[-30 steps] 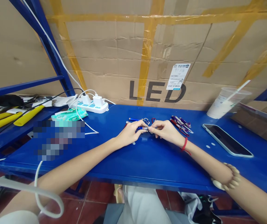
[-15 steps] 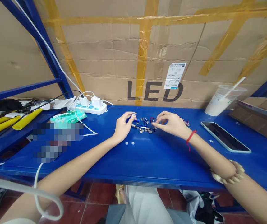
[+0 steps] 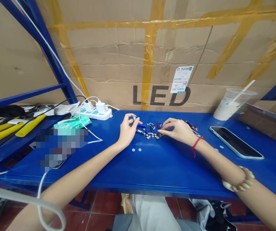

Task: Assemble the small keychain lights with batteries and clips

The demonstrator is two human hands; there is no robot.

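Observation:
My left hand (image 3: 127, 130) is closed, thumb and fingers gripping a small shiny silver cylinder (image 3: 134, 118) upright above the table. Beside its fingertips are a blue metal tube (image 3: 141, 126) and a silver tube-like piece (image 3: 139, 131). My right hand (image 3: 177, 131) hovers low with thumb and fingertips drawn together in a pinch; anything between them is too small to make out. Several round button cells (image 3: 152, 135) lie scattered between the hands. A silver carabiner (image 3: 151, 125), a blue carabiner (image 3: 149, 132) and a red carabiner (image 3: 159, 125) rest behind them.
Purple metal pieces (image 3: 192, 125) lie behind my right hand. A phone (image 3: 236, 142) and a plastic cup with a straw (image 3: 229, 104) stand right. On the left are a power strip (image 3: 99, 114), a green wipes packet (image 3: 72, 123) and cables. A cardboard wall (image 3: 118, 64) borders the table (image 3: 152, 170).
The view has shifted slightly. In my left hand the blue part seen at the fingertips no longer shows there, and the silver cylinder stands upright. My right fingertips moved slightly away from the red carabiner.

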